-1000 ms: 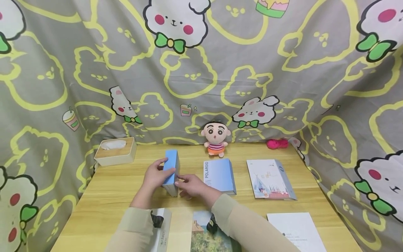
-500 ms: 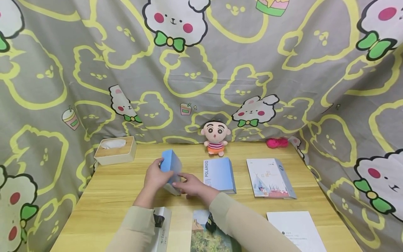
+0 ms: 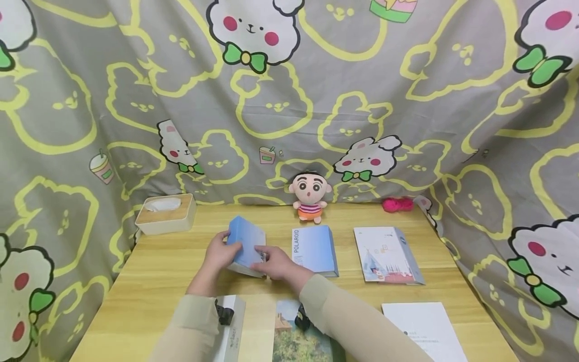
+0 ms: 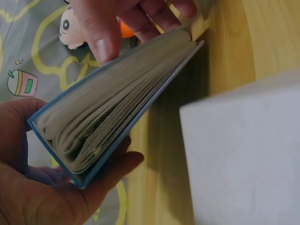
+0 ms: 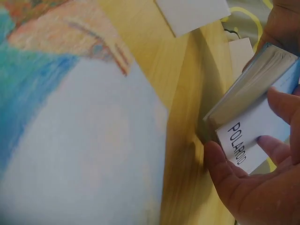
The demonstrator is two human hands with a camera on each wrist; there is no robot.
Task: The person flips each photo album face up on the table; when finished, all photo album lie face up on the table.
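A blue photo album (image 3: 249, 246) marked POLAROID is held tilted above the left part of the table, its cover turned up toward the head view. My left hand (image 3: 220, 253) grips it round the spine side, thumb on the cover. In the left wrist view the fingers of this hand (image 4: 42, 197) lie under the spine, and the page edges (image 4: 112, 103) fan slightly. With thumb and fingers, my right hand (image 3: 278, 264) holds the opposite side, near the lettering. In the right wrist view that hand (image 5: 262, 192) touches the white lettered cover (image 5: 248, 145).
Another blue POLAROID album (image 3: 314, 251) and a white illustrated album (image 3: 384, 256) lie to the right. Nearer are a white book (image 3: 230, 327), a landscape-covered book (image 3: 300, 337) and a white one (image 3: 422, 332). Behind stand a tissue box (image 3: 167, 216), plush doll (image 3: 310, 198) and pink bundle (image 3: 398, 205).
The album has turned from standing edge-on, spine up, to lying back with its cover facing up. Both hands have turned with it, and the right thumb now rests farther onto the cover.
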